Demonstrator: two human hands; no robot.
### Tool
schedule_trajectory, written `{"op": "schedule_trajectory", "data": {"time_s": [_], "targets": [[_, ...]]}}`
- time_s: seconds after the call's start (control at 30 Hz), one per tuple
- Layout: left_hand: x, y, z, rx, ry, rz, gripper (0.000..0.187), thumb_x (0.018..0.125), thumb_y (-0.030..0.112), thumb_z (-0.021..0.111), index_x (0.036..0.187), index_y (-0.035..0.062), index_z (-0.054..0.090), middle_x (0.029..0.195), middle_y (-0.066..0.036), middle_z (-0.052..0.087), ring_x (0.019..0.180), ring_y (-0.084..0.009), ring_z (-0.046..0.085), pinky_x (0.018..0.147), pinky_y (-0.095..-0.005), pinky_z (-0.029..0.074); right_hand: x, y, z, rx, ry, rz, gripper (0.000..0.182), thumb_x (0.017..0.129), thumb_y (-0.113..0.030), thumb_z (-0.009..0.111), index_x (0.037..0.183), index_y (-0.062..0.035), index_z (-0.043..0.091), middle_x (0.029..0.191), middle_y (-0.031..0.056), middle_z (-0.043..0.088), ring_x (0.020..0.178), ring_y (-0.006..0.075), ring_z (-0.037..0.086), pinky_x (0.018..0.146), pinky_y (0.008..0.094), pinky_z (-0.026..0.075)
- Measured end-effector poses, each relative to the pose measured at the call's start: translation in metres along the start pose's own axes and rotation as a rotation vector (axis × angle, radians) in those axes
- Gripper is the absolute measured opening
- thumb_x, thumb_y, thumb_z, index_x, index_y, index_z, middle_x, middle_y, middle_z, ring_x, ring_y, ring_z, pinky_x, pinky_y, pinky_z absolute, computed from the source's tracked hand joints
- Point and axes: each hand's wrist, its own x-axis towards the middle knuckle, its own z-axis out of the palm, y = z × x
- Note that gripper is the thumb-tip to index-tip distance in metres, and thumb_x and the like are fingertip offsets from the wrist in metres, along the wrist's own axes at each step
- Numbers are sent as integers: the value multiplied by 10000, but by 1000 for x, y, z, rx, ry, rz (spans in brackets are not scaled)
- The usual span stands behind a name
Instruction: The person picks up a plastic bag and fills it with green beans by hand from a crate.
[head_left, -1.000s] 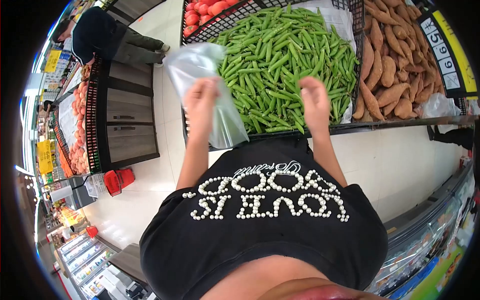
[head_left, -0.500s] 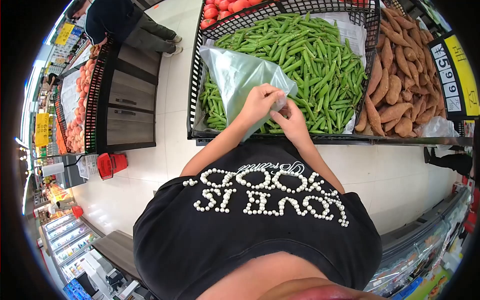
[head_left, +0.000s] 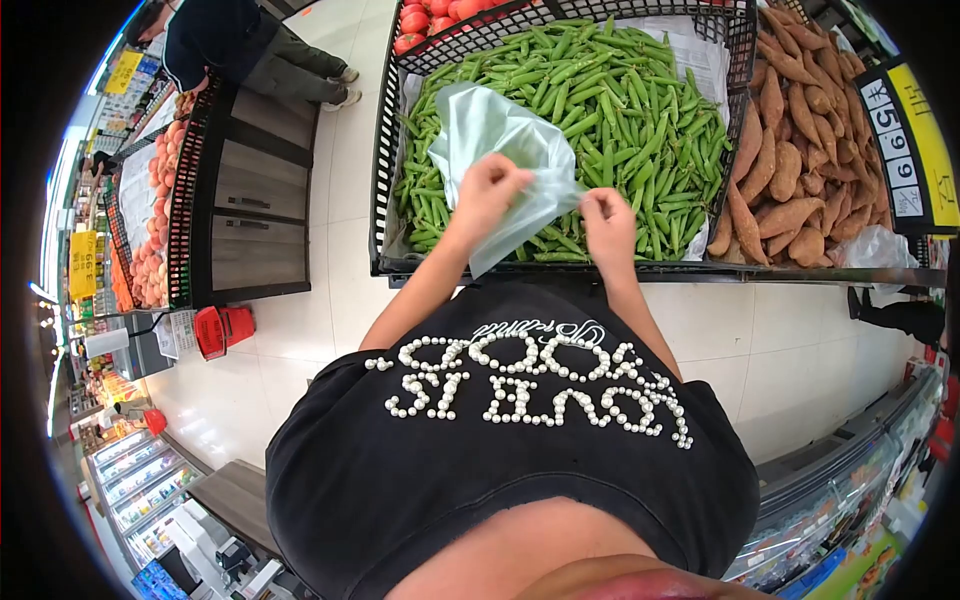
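A thin, pale green plastic bag (head_left: 500, 135) is stretched between my two hands above a bin of green pea pods (head_left: 640, 130). My left hand (head_left: 488, 200) is closed on the near part of the bag, fingers pinched together. To its right, my right hand (head_left: 608, 228) pinches a pulled-out corner of the same bag. The bag hangs loose and crumpled, covering some of the pods on the left. Black plastic mesh (head_left: 384, 170) walls in the pods, with paper lining showing at the edges.
Sweet potatoes (head_left: 800, 150) fill the bin on the right, beside a yellow and black price sign (head_left: 908, 150). Tomatoes (head_left: 425, 25) lie beyond the pods. A person (head_left: 240, 50) stands at another produce stand on the left. A red basket (head_left: 222, 328) is near that stand.
My hands have moved apart, the left going left and the right going right. The bag is now pulled sideways between them and more bunched up than before.
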Motion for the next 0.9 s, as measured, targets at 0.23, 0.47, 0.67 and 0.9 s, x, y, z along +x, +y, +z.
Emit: {"op": "schedule_trajectory", "data": {"time_s": [0.23,0.47,0.67,0.9], "targets": [[11,54,-57,-283,353,189,127,911,118,640,843,38,568,744,-27,618,635,-54,529,582,-212,433,13,-20,-40,-195,347,-111,114,887,-78,582,885,28,625,794,94,645,744,172,628,717,283,490],[-34,93,23,257,-110,452,94,841,32,674,894,29,596,791,-39,648,705,-115,616,676,-255,498,-8,-91,6,-307,-474,-555,152,932,-73,502,987,-10,629,884,69,659,817,231,644,733,331,517],[-67,82,97,356,-695,387,151,884,119,625,884,28,505,749,-161,584,737,-370,603,641,-410,474,54,-73,51,805,-724,170,200,944,-144,511,1085,-29,593,961,84,640,889,252,621,783,363,500],[-50,90,59,26,-553,283,139,915,111,589,895,23,484,691,-141,549,622,-285,550,581,-369,425,97,-81,69,913,-748,218,298,956,-193,503,1203,-30,538,1080,119,612,1017,269,592,894,385,479]]}}
